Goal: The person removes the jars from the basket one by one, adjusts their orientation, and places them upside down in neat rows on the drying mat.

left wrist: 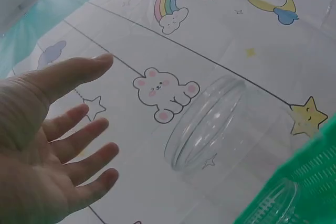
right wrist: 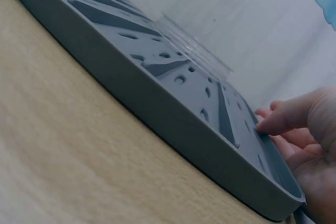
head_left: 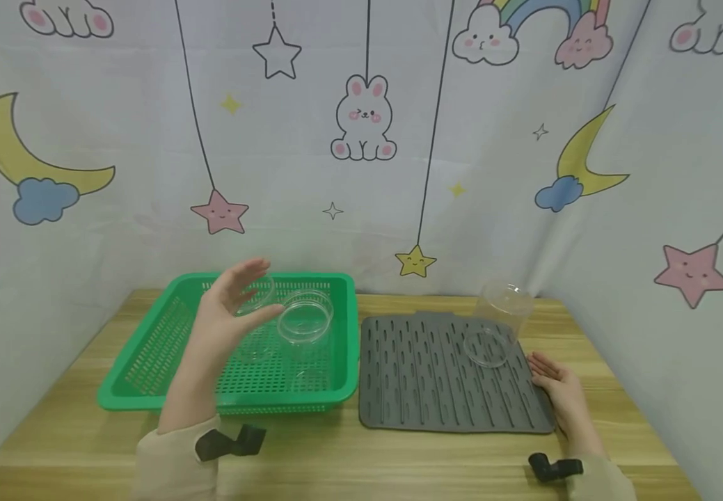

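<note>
My left hand is raised over the green basket, its thumb and fingers apart and nothing between them. Behind those fingers, partly covered, is a clear jar; another clear jar stands just right of the thumb. The left wrist view shows the spread left hand beside a clear round jar. At the right edge of the grey drying mat rests my right hand, fingers along the side. In the right wrist view, the thumb reaches the mat's raised rim.
Toward the back right of the mat is a clear jar, its round rim low on the ribbed surface. Basket and mat sit side by side on a wooden table. A patterned white curtain stands behind and at both sides.
</note>
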Motion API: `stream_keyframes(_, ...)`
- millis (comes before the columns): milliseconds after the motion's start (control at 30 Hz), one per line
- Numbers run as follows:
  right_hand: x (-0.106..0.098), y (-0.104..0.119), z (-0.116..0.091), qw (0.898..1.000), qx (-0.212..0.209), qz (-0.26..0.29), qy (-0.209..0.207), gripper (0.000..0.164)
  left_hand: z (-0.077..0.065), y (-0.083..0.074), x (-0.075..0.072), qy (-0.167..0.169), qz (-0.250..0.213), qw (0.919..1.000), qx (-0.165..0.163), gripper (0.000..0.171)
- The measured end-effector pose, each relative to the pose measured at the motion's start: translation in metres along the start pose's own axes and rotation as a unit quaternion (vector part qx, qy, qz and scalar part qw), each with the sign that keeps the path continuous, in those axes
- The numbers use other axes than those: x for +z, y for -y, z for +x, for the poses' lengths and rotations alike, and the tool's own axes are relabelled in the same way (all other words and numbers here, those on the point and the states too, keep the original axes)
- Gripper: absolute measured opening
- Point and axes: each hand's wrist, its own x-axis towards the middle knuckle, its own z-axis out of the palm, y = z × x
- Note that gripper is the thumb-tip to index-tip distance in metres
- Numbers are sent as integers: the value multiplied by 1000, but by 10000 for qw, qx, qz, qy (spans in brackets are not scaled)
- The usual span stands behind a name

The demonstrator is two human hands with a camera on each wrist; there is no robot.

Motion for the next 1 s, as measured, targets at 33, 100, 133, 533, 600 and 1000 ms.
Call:
stream_keyframes(33, 0, 0, 0, 10000, -15, 14, -8, 58, -1, 3, -3, 138, -13, 9999, -82, 75)
stream_keyframes(100, -1, 1, 0, 10000, -18, 2, -11, 59, -1, 8, -7, 457, -41, 9987, -219, 84)
stream_keyframes(133, -1, 1, 0, 10000, -3, -10, -4, 59, -1, 12, -9, 610, -40, 9978, -266, 88)
stream_keyframes(533, 0, 2, -1, 9999, 83, -58, -7, 58, 0, 40, 7, 1532, 382, 9835, -886, 113)
stream_keyframes(600, 0, 1, -2, 9999, 118, -65, -12, 58, 0, 40, 12, 1581, 413, 9811, -1041, 114)
stream_keyframes(1000, 0, 0, 0, 10000, -16, 40, -20, 57, 2, 44, 24, 1574, 501, 9778, -1290, 110)
